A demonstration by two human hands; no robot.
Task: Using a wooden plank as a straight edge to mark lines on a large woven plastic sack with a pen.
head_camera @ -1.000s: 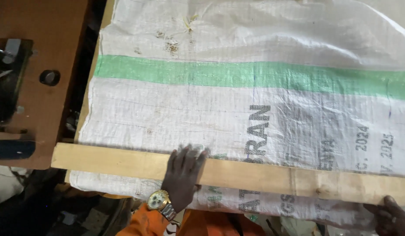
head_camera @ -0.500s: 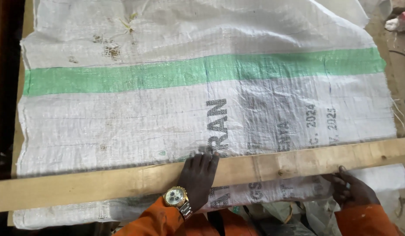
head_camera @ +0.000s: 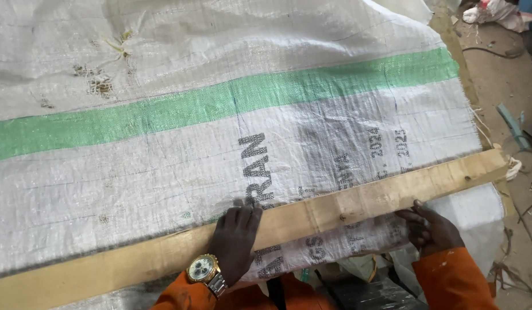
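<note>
A long pale wooden slat (head_camera: 358, 201) lies across a white woven sack (head_camera: 231, 149) that has a green stripe and dark print. My left hand (head_camera: 234, 241), with a gold watch at the wrist, presses flat on the slat near its middle, fingers spread over its far edge onto the sack. My right hand (head_camera: 430, 229) rests on the sack just below the slat near its right end, fingers bent and touching the slat's near edge. It is not clear whether that hand holds anything. Both sleeves are orange.
The sack's right edge (head_camera: 470, 115) ends over a dirt floor (head_camera: 507, 74) strewn with scraps and a crumpled rag (head_camera: 496, 11). Stains and small holes mark the sack's upper left (head_camera: 99, 83). Dark plastic (head_camera: 369, 293) shows below the sack's near edge.
The view has swung right, so the slat's right end and the floor beyond the sack now show. My left hand stays pressed on the slat; my right hand stays at the slat's near edge.
</note>
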